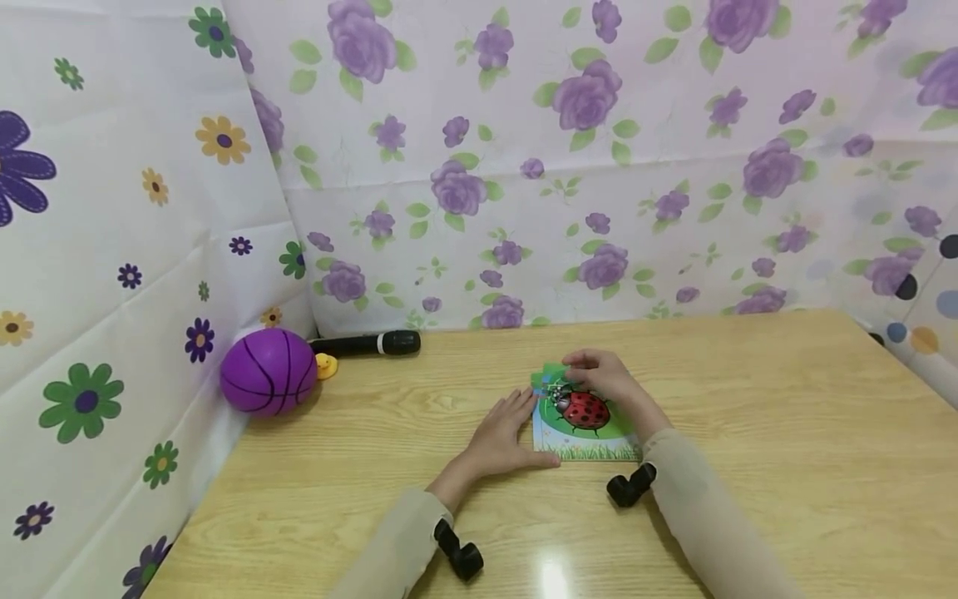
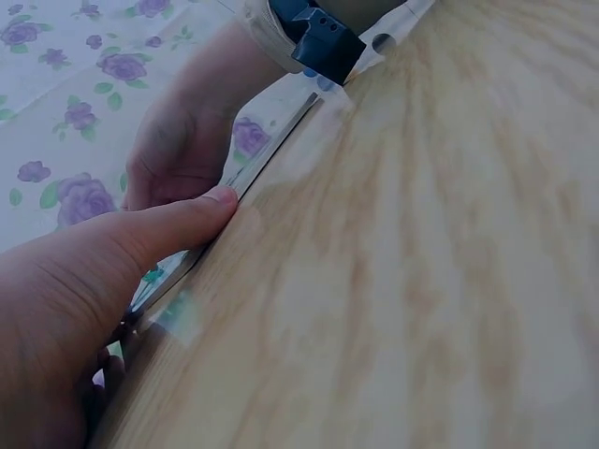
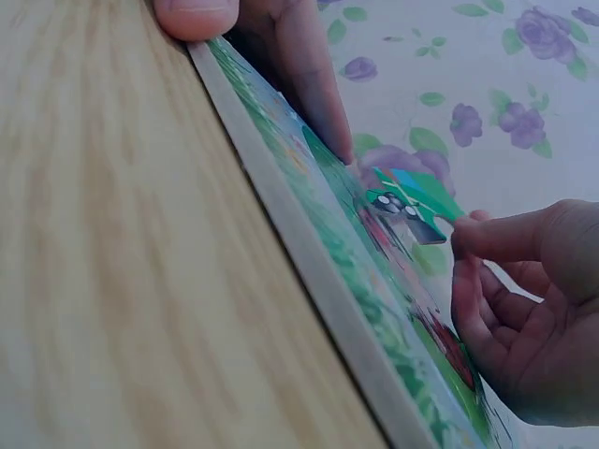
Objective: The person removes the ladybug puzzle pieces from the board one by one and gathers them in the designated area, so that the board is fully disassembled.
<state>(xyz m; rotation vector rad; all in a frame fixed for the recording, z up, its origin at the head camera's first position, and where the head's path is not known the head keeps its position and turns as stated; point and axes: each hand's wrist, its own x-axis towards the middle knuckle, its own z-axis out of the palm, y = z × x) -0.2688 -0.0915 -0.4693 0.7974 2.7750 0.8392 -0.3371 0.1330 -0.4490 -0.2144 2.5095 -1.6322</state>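
Note:
A ladybug jigsaw puzzle point(image 1: 591, 441) in a thin flat board lies on the table, with a red spotted beetle on green and grass along its near edge. My right hand point(image 1: 609, 378) pinches a green puzzle piece point(image 3: 416, 201) between thumb and fingers. The piece shows the ladybug's eyes and is tilted up over the picture in the right wrist view. My left hand point(image 1: 503, 443) is spread at the board's left side, fingertips at the left edge. Its thumb point(image 2: 201, 215) lies along the near edge.
On the wooden table point(image 1: 337, 516), a purple ball point(image 1: 269, 372) sits at the far left. Beside it are a small yellow rubber duck point(image 1: 326, 366) and a black microphone point(image 1: 367, 344). Flowered cloth point(image 1: 464, 249) hangs behind the table and at its sides.

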